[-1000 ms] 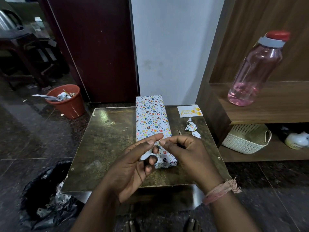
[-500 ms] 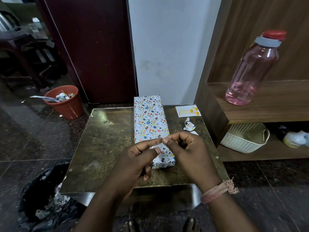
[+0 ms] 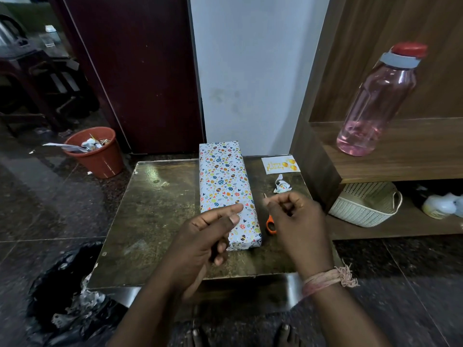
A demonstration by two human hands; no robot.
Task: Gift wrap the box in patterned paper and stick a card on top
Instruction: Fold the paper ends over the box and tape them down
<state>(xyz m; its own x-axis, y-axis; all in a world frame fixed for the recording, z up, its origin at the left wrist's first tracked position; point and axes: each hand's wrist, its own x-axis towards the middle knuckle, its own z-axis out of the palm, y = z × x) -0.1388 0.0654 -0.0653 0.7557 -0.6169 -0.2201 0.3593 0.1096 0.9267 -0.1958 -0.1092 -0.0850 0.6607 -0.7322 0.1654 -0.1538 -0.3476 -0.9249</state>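
The box (image 3: 225, 186), wrapped in white paper with small coloured prints, lies lengthwise on the low table (image 3: 155, 221). A white birthday card (image 3: 280, 164) with yellow balloons lies flat at the table's back right corner, apart from the box. My left hand (image 3: 208, 241) hovers over the box's near left edge with its thumb pressed to the forefinger and the other fingers curled. My right hand (image 3: 295, 221) is just right of the box, fingers curled and fingertips pinched. I see nothing between the fingers of either hand.
Orange-handled scissors (image 3: 271, 225) lie on the table, partly under my right hand, and a crumpled paper scrap (image 3: 281, 187) lies near the card. A pink bottle (image 3: 375, 103) stands on the shelf at right above a white basket (image 3: 365, 206). A red bin (image 3: 100, 156) and a black bag (image 3: 62, 291) sit on the floor at left.
My hands, which met fingertip to fingertip over the box's near end, have drawn apart sideways. The right hand moved off the box and the scissors' orange handle now shows.
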